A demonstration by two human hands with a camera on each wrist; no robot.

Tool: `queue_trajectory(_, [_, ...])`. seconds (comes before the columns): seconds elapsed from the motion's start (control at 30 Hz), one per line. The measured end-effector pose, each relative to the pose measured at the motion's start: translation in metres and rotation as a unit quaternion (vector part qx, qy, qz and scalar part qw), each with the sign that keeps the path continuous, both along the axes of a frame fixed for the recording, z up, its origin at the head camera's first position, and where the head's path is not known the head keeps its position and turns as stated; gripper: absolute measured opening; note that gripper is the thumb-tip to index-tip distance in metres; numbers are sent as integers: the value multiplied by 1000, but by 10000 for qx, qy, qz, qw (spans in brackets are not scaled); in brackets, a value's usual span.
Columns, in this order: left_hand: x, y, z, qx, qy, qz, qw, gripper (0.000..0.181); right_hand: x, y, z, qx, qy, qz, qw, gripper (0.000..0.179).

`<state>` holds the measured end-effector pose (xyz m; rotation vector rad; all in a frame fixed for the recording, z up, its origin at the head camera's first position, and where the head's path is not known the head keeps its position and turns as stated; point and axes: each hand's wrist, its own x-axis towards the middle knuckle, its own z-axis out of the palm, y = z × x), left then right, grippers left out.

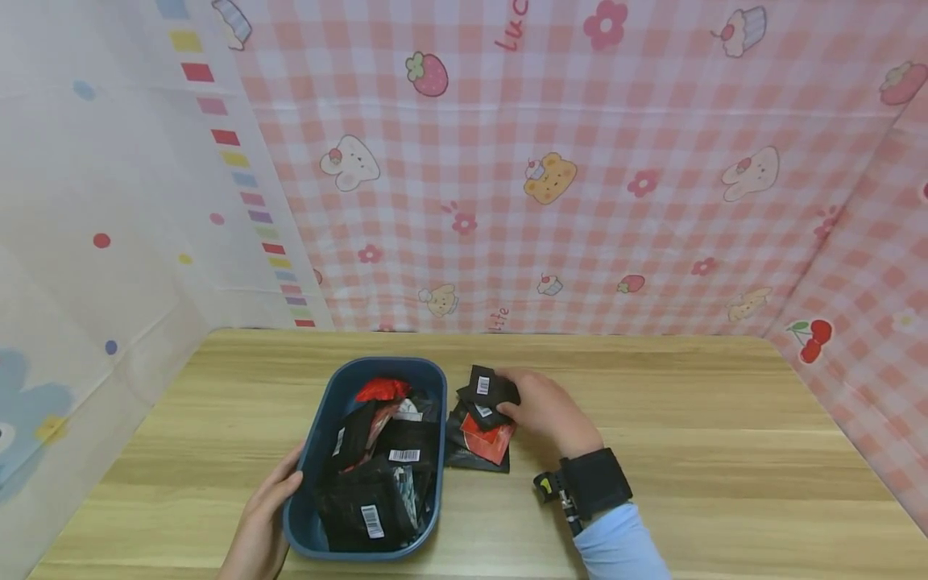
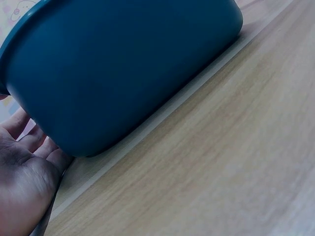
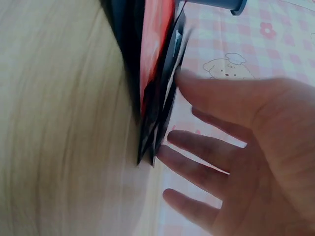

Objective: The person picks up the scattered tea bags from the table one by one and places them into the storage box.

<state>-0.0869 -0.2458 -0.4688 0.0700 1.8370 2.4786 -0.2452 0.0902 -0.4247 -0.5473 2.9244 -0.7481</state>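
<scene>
A blue plastic bin holds several black packets with white barcode labels and a crumpled red packet. My left hand touches the bin's left side, with the thumb near the rim; in the left wrist view its fingers lie at the bin's corner. Right of the bin lies a loose pile of black packets with a red packet among them. My right hand is at the pile, its thumb and fingertips touching the top black packet. In the right wrist view its fingers are spread and fairly straight.
The bin and pile stand on a wood-grain table. Pink checked cloth hangs behind it and on the right, and a white dotted cloth on the left. A black band with a small device is around my right wrist.
</scene>
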Motion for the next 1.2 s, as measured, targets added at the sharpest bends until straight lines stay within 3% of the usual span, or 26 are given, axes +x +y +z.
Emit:
queue_trajectory(0.37, [1,-1,-2,316,168,-64,9993,40,3,0,3,10,-12,31,10000,63])
queue_trajectory(0.5, [0,-1,-2,256,140,-85,9995,48,7,-4,9,48,66,74,9999,46])
queue_trajectory(0.6, [0,-1,-2,243,149,-97,9995,53,9,-7,14,66,625,213,9978,32])
queue_trajectory(0.7, [0,-1,-3,221,152,-88,9996,52,10,-9,19,50,1480,373,9883,26])
queue_trajectory(0.8, [0,-1,-2,79,93,-27,9999,52,13,-10,26,2,2068,492,9771,26])
queue_trajectory(0.97, [0,1,0,-273,-111,156,9994,57,24,-17,44,-86,2619,857,9612,30])
queue_trajectory(1.2, [1,1,3,-314,-168,148,9993,59,43,-30,65,-106,3431,1271,9306,30])
